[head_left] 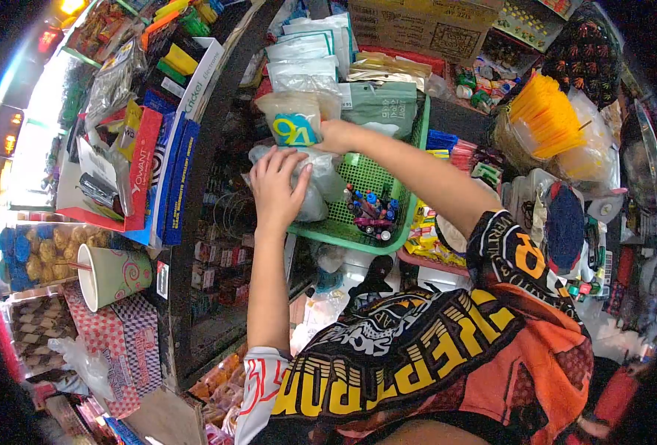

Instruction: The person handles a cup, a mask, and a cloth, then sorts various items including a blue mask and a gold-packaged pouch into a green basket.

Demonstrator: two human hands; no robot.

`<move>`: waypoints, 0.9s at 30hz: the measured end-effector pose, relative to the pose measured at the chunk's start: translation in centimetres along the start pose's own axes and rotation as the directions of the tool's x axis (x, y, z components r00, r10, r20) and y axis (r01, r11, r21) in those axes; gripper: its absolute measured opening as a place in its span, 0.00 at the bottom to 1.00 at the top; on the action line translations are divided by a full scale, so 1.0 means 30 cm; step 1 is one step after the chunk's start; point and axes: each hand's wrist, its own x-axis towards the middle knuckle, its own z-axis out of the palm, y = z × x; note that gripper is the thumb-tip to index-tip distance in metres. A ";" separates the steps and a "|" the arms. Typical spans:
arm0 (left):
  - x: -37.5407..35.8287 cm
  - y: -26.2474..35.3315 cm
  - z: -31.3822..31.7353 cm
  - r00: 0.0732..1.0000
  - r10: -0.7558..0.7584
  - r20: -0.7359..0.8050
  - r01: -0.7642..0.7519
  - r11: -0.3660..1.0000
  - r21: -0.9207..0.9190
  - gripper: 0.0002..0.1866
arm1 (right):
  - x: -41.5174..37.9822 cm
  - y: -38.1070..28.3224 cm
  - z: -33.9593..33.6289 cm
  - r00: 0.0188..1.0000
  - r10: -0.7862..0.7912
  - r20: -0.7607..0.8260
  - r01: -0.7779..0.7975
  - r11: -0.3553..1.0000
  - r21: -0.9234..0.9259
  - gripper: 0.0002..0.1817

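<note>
My right hand [336, 138] reaches across from the right, its fingers curled at the side of a clear plastic pack [290, 119] with blue and yellow print; the fingertips are partly hidden. Just below, my left hand [278, 182] lies with its fingers stretched out over a crumpled translucent plastic bag [321, 185]. Both hands are above the left part of a green plastic basket [347, 239]. In that basket stand several dark pens or markers [373, 211], and a grey-green pouch [380, 110] leans at its back.
Stacked white packets [302, 55] and a cardboard box [425, 26] are behind the basket. Yellow straws [543, 111] stand to the right. On the left are a red box [132, 178], a paper cup [113, 276] and a dark shelf edge [184, 326]. Yellow sachets [425, 245] lie beside the basket.
</note>
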 end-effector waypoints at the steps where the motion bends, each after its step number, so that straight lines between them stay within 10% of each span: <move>1: 0.014 -0.001 0.008 1.000 0.003 -0.006 -0.003 1.000 -0.005 0.11 | -0.036 -0.018 -0.070 0.994 0.046 0.099 -0.052 0.997 0.061 0.24; 6: 0.104 -0.014 0.069 0.999 0.034 0.007 -0.034 0.998 0.055 0.13 | -0.196 -0.005 -0.262 0.958 0.232 0.171 -0.283 0.870 0.403 0.25; 8: 0.127 -0.011 0.075 0.999 0.034 0.028 -0.035 0.998 0.050 0.14 | -0.300 -0.018 -0.307 0.969 0.244 -0.032 -0.156 0.708 0.688 0.25; 14: 0.140 -0.026 0.059 0.979 -0.032 0.201 0.008 0.993 0.120 0.18 | -0.703 -0.110 -0.371 0.927 0.101 -0.361 0.224 0.623 0.749 0.22; 18: 0.113 -0.005 0.006 0.969 -0.053 0.243 0.033 0.996 0.083 0.22 | -1.013 -0.134 -0.428 0.855 0.308 -0.418 0.176 0.586 0.791 0.21; 24: 0.129 0.311 -0.136 0.992 0.089 0.093 -0.090 0.996 0.002 0.23 | -1.401 -0.047 -0.448 0.352 0.660 -0.663 -0.080 0.727 0.681 0.18; 27: 0.150 0.527 -0.147 0.963 0.260 -0.076 -0.257 0.790 -0.557 0.19 | -1.501 0.023 -0.394 0.196 0.677 -0.709 -0.419 0.712 0.564 0.19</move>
